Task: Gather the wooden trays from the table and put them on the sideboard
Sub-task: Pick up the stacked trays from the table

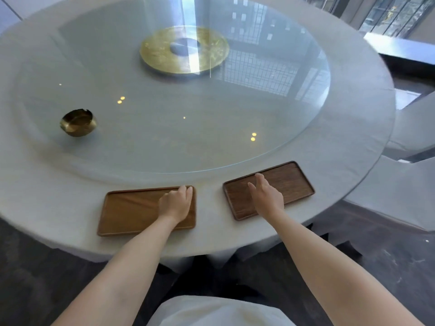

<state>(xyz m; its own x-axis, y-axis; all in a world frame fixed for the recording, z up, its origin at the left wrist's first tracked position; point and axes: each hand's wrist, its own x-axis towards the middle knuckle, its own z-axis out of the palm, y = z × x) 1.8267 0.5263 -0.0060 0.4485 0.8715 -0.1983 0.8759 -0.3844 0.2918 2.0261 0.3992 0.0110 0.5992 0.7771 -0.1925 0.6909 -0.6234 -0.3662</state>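
Note:
Two flat wooden trays lie near the front edge of the round white table [58, 189]. The lighter tray [131, 211] is on the left, and my left hand [175, 204] rests on its far right corner with fingers curled over the rim. The darker tray [286, 184] lies to the right, turned at an angle. My right hand [266, 196] hovers over its middle with fingers apart, holding nothing. The sideboard is not in view.
A glass turntable [164, 137] covers the table's middle, with a gold disc [162, 54] at its centre and a brass ashtray [78, 122] on its left. White-covered chairs [404, 184] stand at the right. Dark floor lies below the table edge.

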